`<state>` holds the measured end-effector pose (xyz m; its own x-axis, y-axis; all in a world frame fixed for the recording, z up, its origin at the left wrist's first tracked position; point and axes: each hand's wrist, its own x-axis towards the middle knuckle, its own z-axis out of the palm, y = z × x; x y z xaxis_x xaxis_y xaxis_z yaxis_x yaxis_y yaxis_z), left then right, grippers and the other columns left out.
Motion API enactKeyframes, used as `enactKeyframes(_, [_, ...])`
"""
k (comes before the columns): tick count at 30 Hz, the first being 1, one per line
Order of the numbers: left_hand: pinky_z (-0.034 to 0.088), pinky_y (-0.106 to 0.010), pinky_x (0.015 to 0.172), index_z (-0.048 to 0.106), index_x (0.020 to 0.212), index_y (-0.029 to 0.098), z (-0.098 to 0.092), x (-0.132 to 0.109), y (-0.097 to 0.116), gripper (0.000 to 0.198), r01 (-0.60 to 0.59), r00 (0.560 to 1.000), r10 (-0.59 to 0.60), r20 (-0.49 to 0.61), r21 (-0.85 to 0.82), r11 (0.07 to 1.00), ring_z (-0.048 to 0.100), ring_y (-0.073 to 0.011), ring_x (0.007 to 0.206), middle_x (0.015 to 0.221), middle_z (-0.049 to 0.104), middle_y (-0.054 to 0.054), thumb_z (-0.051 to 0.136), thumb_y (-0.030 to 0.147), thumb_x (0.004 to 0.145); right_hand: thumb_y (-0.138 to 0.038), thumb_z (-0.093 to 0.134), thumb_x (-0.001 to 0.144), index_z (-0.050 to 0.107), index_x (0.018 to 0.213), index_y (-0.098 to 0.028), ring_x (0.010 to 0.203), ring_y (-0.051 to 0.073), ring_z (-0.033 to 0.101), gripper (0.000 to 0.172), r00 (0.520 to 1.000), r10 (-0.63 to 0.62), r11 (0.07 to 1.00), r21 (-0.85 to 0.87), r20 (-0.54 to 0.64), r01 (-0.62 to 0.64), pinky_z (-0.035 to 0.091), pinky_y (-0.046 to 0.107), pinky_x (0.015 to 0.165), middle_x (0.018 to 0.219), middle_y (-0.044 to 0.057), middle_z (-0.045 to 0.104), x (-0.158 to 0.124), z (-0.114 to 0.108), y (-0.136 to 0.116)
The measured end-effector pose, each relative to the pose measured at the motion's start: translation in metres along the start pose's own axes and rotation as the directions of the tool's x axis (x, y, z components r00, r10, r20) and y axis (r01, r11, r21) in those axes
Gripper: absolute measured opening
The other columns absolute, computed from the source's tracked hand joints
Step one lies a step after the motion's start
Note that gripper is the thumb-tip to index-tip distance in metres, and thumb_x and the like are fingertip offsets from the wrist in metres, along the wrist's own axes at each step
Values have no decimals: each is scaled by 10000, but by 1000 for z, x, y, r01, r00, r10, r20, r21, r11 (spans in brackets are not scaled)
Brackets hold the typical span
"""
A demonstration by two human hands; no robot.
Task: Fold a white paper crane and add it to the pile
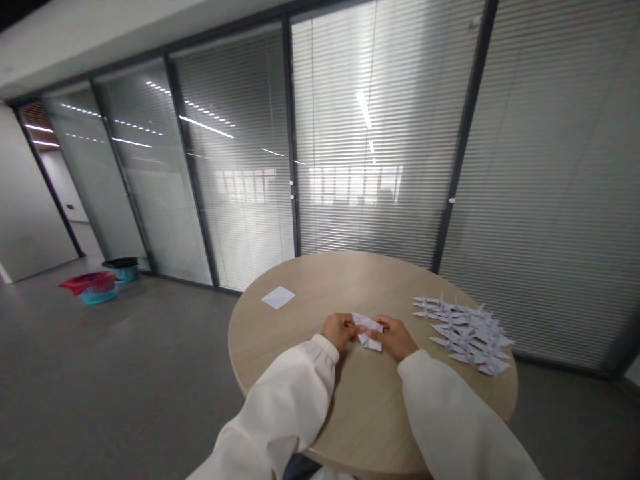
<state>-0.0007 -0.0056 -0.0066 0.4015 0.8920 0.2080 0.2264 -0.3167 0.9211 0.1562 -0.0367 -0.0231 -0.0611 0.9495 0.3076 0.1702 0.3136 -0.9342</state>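
Observation:
Between my two hands is a partly folded sheet of white paper (371,343), just above or on the round table (320,280). My left hand (341,331) grips its left side, fingers closed and thumb laid on the paper. On the opposite edge, my right hand (397,337) pinches the same paper, with its thumb reaching toward the left one. Parts of the fingers are hidden behind the sheet. Many folded white paper cranes (470,333) stand grouped in rows to the right of my right hand. A flat white paper square (279,297) lies at the table's left.
A glass partition with blinds (370,133) runs behind the table. On the grey floor at the left stand a blue bin with a red liner (95,290) and a blue bin with a black liner (125,270). A doorway shows at far left.

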Motion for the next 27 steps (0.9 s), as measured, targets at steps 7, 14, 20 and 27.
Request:
enactKeyframes(7, [392,-190,440,557,579,132,3,1,-2,343,4,1000,-3,28,-26,1000,504,-99,441,488,551,6,610,467,534,-339,623,593,574,683,-153,525,130,528,213,997,-28,998,-56,-70,24,395,210,478,579,-20,584,-1,-1,-3])
enactKeyframes(14, [399,-192,459,562,571,115,2,0,0,421,61,993,-57,101,-45,997,517,-106,458,485,549,0,589,531,513,-355,611,603,572,717,-151,565,140,543,237,997,-44,999,-28,-60,42,416,218,515,621,-8,600,1,-1,1])
enactKeyframes(20, [398,-201,465,546,555,107,1,-2,5,432,62,993,-60,101,-18,998,519,-108,460,481,549,-2,577,537,524,-374,611,592,571,714,-145,555,138,541,263,998,-36,999,-39,-55,34,417,214,505,614,-4,600,0,1,-3])
enactKeyframes(27, [429,-227,497,531,582,114,4,0,0,382,109,984,-89,153,-123,986,548,-123,495,542,594,-15,629,474,502,-352,599,602,570,719,-148,550,133,535,237,992,-57,998,-41,-109,53,413,210,504,617,-6,598,-1,-1,-6])
